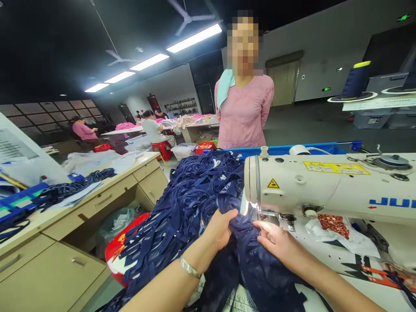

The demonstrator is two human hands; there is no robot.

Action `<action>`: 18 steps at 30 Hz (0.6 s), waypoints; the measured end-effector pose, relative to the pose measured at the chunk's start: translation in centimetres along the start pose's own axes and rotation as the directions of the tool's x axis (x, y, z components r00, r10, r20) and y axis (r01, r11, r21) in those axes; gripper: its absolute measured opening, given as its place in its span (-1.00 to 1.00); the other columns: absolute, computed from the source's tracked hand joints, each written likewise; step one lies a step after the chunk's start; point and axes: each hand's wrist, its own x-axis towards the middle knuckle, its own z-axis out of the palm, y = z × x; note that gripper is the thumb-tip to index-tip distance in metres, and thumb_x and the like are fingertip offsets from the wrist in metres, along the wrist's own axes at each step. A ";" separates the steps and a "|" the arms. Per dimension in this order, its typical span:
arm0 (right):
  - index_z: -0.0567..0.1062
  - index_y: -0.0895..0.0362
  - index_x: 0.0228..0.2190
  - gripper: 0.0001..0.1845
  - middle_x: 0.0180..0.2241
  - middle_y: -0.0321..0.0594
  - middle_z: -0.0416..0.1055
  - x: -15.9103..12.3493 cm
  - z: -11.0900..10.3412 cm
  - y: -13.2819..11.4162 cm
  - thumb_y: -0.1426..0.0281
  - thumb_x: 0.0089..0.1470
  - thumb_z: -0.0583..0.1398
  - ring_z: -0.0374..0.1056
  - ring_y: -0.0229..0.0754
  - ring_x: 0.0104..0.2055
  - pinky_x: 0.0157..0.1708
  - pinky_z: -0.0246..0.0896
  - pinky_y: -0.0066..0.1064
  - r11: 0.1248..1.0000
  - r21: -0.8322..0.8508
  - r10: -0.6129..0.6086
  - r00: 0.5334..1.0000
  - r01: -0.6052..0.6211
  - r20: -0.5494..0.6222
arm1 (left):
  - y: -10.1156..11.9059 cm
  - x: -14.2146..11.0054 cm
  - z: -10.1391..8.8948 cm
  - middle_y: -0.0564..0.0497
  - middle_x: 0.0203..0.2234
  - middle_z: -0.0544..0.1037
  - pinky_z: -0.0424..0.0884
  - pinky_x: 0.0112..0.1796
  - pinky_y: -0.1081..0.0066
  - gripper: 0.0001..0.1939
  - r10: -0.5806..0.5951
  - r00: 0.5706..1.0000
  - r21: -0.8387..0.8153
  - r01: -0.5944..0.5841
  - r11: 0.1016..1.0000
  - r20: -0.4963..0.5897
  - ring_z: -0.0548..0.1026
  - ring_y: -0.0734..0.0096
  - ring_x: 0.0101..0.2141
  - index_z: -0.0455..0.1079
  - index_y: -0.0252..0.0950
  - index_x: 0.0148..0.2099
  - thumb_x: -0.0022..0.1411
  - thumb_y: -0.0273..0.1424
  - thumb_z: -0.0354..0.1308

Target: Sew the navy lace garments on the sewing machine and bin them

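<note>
A sheer navy garment (243, 236) lies bunched between my hands, its upper part by the needle area of a white sewing machine (279, 182). My left hand (221, 227) is closed on the garment's left side, thumb on top; a bracelet circles that wrist. Close to the lit presser foot, my right hand (274, 238) pinches the garment with thumb and forefinger while its other fingers curl in. A big heap of navy straps and fabric (191, 190) spreads to the left of and behind my left hand. Folds of cloth hide the stitching spot.
Orange-handled scissors (380, 275) and a red patterned cloth (334, 225) are on the right of the machine bed. To the left stands a desk (97, 199) with drawers. A person in a pink top (245, 112) stands beyond the machine; others work at far tables.
</note>
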 end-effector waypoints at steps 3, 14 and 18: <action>0.43 0.07 0.00 -0.58 -0.28 -0.23 0.46 -0.1 0.0 0.0 0.36 0.12 0.03 0.39 -0.18 -0.29 -0.22 0.31 -0.36 0.991 -0.135 -0.021 0.999 0.014 -0.046 | -0.1 2.4 -0.2 -0.24 -0.11 0.53 0.36 0.01 0.08 -0.65 0.126 0.992 0.147 -0.121 0.982 -0.023 0.48 0.08 -0.06 0.39 -0.41 -0.01 0.16 -0.39 0.07; 0.37 0.16 0.06 -0.56 -0.18 -0.19 0.46 -1.0 2.5 -1.8 0.55 0.15 0.05 0.47 -0.19 -0.48 -0.52 0.32 -0.41 0.661 -0.751 0.005 1.000 0.002 0.007 | 0.4 7.3 0.8 -0.18 -0.08 0.49 0.30 0.01 0.17 -0.68 0.342 0.908 0.664 -0.412 0.623 0.242 0.46 0.04 -0.08 0.39 -0.30 0.00 0.20 -0.51 0.07; 0.37 0.12 0.07 -0.42 -0.15 -0.21 0.47 -0.4 2.1 -1.6 0.71 0.03 0.04 0.48 -0.23 -0.47 -0.58 0.33 -0.48 0.587 -0.808 0.049 0.999 -0.036 -0.008 | 0.3 7.8 1.9 -0.22 -0.01 0.42 0.34 -0.02 0.19 -0.62 0.353 0.903 0.713 -0.414 0.565 0.245 0.45 0.06 -0.09 0.31 -0.30 0.08 0.20 -0.52 0.05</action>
